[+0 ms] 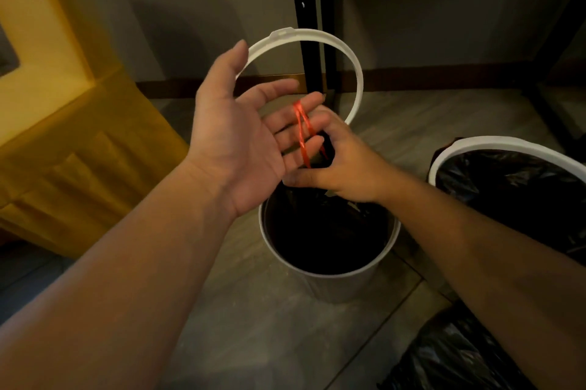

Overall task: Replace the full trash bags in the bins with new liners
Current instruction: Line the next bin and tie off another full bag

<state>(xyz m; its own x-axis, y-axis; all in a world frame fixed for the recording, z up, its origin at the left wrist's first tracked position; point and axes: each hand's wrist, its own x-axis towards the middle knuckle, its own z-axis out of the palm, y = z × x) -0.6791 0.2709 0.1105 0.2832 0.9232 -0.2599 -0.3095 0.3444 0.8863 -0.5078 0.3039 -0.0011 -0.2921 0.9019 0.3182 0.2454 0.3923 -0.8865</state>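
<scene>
My left hand (234, 142) is palm up with straight fingers over a white bin (333, 282). A red drawstring (299, 126) loops over its middle fingers. A loose white bin ring (317, 33) stands behind that hand, caught at the thumb. Just under the left fingertips my right hand (345, 171) curls its fingers round the lower ends of the drawstring. The string runs down to the black trash bag (323, 231) sitting inside the bin. How the bag's top is gathered is hidden by my right hand.
A second white-rimmed bin (494, 140) with a black liner (513, 180) stands at the right. Another black bag (450, 358) lies on the tiled floor at bottom right. Yellow furniture (63, 167) is on the left, a black metal frame post (312, 9) behind.
</scene>
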